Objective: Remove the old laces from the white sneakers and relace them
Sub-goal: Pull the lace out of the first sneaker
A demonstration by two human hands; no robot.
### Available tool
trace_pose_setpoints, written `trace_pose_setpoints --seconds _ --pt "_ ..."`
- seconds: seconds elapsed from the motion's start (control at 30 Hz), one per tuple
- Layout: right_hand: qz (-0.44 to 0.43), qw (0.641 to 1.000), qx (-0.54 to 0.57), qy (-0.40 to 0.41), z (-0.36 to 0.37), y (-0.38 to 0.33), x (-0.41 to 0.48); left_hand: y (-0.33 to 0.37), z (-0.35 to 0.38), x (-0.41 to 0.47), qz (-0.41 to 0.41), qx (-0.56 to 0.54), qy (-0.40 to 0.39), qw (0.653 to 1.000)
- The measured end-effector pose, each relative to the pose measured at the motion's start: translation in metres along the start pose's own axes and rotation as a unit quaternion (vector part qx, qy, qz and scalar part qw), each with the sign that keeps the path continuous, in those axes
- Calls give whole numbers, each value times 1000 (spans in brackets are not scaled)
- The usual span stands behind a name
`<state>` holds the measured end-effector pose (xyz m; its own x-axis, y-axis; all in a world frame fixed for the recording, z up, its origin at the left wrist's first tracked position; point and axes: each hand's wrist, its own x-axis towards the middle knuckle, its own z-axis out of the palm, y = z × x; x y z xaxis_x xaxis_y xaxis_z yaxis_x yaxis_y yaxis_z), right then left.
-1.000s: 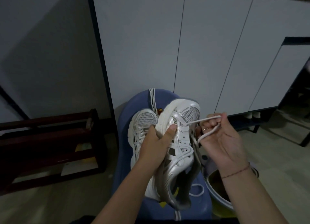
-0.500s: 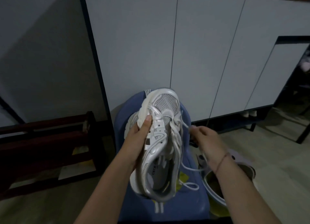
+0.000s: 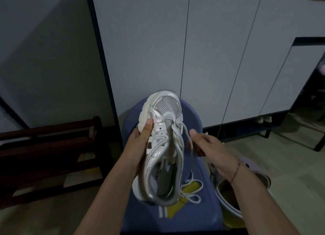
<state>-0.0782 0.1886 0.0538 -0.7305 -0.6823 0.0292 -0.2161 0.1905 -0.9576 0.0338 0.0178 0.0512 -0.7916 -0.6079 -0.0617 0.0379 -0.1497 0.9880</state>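
A blue stool (image 3: 202,217) of smooth moulded plastic, rounded at its far edge, stands on a pale, matt floor (image 3: 274,157) in a dim room. Behind the stool rises a cabinet (image 3: 140,59) of flat, pale, handleless doors in a thin dark frame. Left of the stool sits a low wooden rack (image 3: 44,146) of dark reddish slats. Close on the stool's right is a round basin (image 3: 230,213) with a pale rim.

Above the stool's seat the white sneaker (image 3: 163,146) is held toe away. It has glossy curved overlays, a mesh toe panel and a thick sole. The left hand (image 3: 139,150) grips its side, thumb pressed on the upper. The right hand (image 3: 211,148), fingers curled, appears to pinch a flat lace (image 3: 186,132) running from the front eyelets, though shadow blurs the grip. A loose lace (image 3: 193,198) lies looped on the seat.
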Motion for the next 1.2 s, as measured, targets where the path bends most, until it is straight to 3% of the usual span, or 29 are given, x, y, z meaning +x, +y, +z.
trace_pose_setpoints --seconds 0.1,0.17,0.27,0.33,0.4,0.43,0.47,0.53,0.6,0.67,0.73,0.83,0.93,1.0,1.1,1.2 --pt "-59 998 23 -18 5 1 0 -3 1 0 4 5 -9 1000" --pt "-57 983 166 52 6 1 3 -4 2 0 -2 -3 -10 1000" --pt "-32 908 413 67 -8 -4 6 -6 2 -1 -15 -1 7 1000" --pt "-32 829 555 58 -23 -9 2 -6 1 -1 -30 -13 12 999" --pt "-49 758 644 88 -42 -9 -2 -4 -1 0 -44 -34 28 998" --pt "-59 744 659 98 -49 -10 -3 -3 -2 1 -45 -41 33 998" --pt "-59 751 650 101 -53 -10 -4 -3 -2 2 -39 -38 37 998" --pt "-24 817 566 107 -50 -10 -2 -2 -1 2 -25 -20 29 999" --pt "8 915 380 133 -32 -6 2 -3 4 -1 -19 2 12 1000" --pt "-8 979 142 147 -8 -4 2 -6 10 -3 -21 -7 1 1000" --pt "-42 991 -25 125 7 -7 -1 -7 15 -4 -16 -17 -4 1000" --pt "-98 984 -110 96 8 -11 -2 -7 14 -5 -14 -12 -3 1000" --pt "-111 991 -45 63 4 -13 -3 -7 11 -5 -23 -3 2 1000" --pt "-77 987 120 78 6 -11 -2 -6 10 -6 -26 -1 0 1000" --pt "-47 904 412 105 -8 -11 5 -6 8 -5 -26 -8 2 1000" --pt "-36 803 579 135 -38 -8 5 -3 4 -4 -32 -22 16 999"
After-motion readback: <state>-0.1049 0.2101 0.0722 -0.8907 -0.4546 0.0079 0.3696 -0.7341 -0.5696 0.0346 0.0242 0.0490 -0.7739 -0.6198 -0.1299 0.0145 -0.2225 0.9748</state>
